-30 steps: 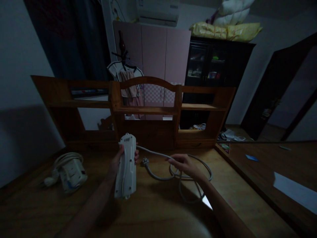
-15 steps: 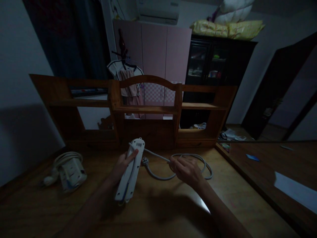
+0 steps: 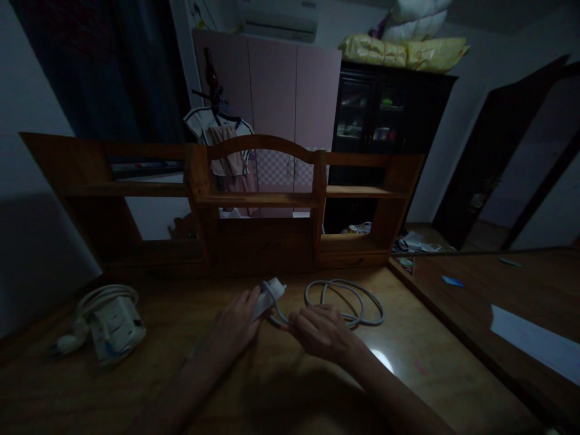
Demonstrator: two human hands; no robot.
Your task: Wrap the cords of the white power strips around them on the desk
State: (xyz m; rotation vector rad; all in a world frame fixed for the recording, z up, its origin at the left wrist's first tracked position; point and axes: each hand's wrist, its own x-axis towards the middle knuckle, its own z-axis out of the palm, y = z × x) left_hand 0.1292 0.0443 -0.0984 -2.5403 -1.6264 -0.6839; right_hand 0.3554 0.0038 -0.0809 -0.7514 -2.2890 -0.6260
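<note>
The left hand [image 3: 235,325] was clamped over the white power strip [image 3: 270,291], pinning it flat on the desk [image 3: 181,374], seemingly for steadiness; the right hand [image 3: 324,332] pinched its coiled cord [image 3: 368,297].

Ahead of us the wooden shelf unit [image 3: 263,241] walls off the back of the desk [image 3: 181,314] — only its open bays let a hand through. The cord [image 3: 345,301] our right hand [image 3: 321,331] grips loops flat just beyond it. Left of our left hand [image 3: 235,323], closed on the power strip [image 3: 269,295], the wood lies open as far as a second power strip [image 3: 115,326] — well apart.
</note>
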